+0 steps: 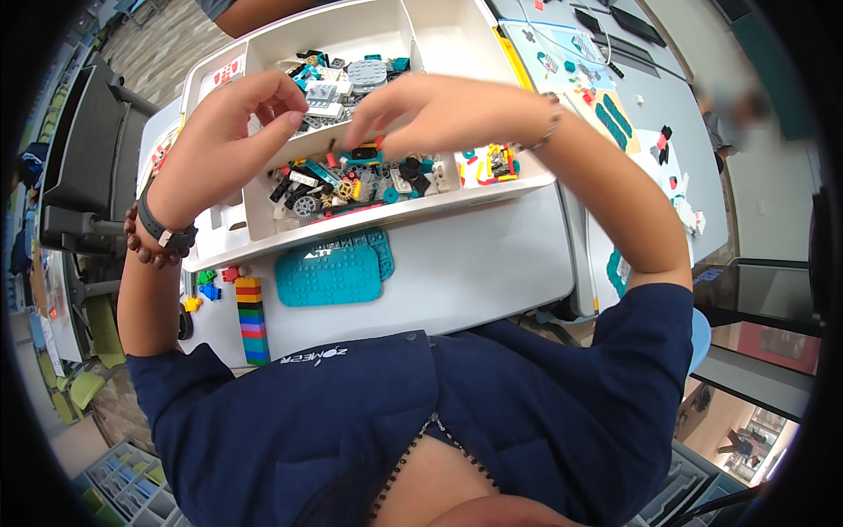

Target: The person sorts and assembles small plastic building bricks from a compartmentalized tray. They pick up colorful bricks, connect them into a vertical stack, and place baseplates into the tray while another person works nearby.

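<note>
Above a white sorting tray [457, 35] both of my hands hover, fingers bent. My left hand [241, 136] is over the tray's left side, thumb and fingertips slightly apart, with nothing visible between them. My right hand [439, 110] reaches in from the right, its fingers curving down over the divider, apart and with nothing visible in them. Below them the front compartment holds mixed building-brick pieces, including a grey gear wheel [306, 206] and a teal beam [321, 173]. Grey and white pieces, among them a light grey plate [367, 72], fill the back compartment.
Teal studded baseplates [329, 277] lie on the table before the tray. Left of them are a multicoloured brick stack [252, 321] and small coloured pieces [209, 291]. A second table [702, 189] on the right carries sheets and pieces. Another person's arm [263, 13] shows behind the tray.
</note>
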The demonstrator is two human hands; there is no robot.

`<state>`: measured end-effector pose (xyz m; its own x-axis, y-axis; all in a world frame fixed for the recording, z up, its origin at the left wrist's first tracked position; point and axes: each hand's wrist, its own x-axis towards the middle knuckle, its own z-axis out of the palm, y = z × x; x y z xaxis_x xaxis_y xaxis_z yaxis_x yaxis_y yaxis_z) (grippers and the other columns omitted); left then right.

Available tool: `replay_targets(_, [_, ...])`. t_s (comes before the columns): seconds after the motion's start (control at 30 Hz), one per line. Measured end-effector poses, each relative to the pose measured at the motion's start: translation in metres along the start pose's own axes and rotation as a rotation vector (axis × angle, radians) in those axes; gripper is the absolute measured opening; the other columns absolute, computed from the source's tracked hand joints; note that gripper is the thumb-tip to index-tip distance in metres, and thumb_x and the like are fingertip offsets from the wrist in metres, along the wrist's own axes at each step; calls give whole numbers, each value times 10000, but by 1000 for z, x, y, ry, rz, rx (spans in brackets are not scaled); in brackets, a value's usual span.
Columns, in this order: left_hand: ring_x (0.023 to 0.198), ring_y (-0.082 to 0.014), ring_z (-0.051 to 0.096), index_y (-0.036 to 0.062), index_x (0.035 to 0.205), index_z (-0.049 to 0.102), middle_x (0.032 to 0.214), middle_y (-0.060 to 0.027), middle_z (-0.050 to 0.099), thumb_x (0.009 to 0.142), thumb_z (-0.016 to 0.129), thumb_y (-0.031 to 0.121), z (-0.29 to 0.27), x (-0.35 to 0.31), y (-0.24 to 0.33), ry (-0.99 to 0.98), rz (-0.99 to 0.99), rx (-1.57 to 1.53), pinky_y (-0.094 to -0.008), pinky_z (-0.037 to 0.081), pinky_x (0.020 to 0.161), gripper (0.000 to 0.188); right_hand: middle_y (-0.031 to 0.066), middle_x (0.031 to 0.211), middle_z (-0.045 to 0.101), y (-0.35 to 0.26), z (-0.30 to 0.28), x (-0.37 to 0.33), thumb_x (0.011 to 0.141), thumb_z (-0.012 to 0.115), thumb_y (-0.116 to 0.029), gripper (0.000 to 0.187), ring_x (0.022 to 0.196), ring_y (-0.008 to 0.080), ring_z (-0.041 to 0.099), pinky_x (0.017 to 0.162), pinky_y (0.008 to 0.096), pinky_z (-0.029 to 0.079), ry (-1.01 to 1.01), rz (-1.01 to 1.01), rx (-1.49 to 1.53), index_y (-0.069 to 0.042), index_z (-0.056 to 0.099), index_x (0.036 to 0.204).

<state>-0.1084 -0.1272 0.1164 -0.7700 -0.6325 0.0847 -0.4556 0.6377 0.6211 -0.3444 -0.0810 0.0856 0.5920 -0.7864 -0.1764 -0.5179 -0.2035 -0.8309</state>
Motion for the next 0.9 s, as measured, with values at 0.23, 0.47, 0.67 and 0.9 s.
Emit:
replay_targets(0.23, [849,-211,568,15,907,595,852,-81,606,805,579,131,27,46,19,-35,333,153,-344,445,778,155,142,1061,582,53,-40,-38,794,531,-101,290,963,256,581,858,337,463,202,275,-794,-31,594,1069])
replay_targets(0.47, [870,-268,575,27,869,614,859,-107,615,758,545,89,75,86,38,-94,536,466,-371,434,810,144,154,1076,569,46,-15,-30,698,662,-422,546,999,271,586,789,357,504,-210,497,-763,-72,580,1109])
replay_targets(0.67, [751,-256,571,40,779,622,754,-89,617,755,521,91,99,114,25,-211,494,481,-365,418,827,116,140,817,631,50,-4,-34,725,639,-484,465,766,278,619,702,360,490,-339,561,-703,-34,627,843])
replay_targets(0.9, [617,-263,544,44,644,580,639,-98,584,770,468,115,113,117,14,-291,452,506,-394,391,888,183,156,794,643,32,2,-34,794,563,-439,444,740,283,609,689,365,479,-400,722,-651,-3,645,806])
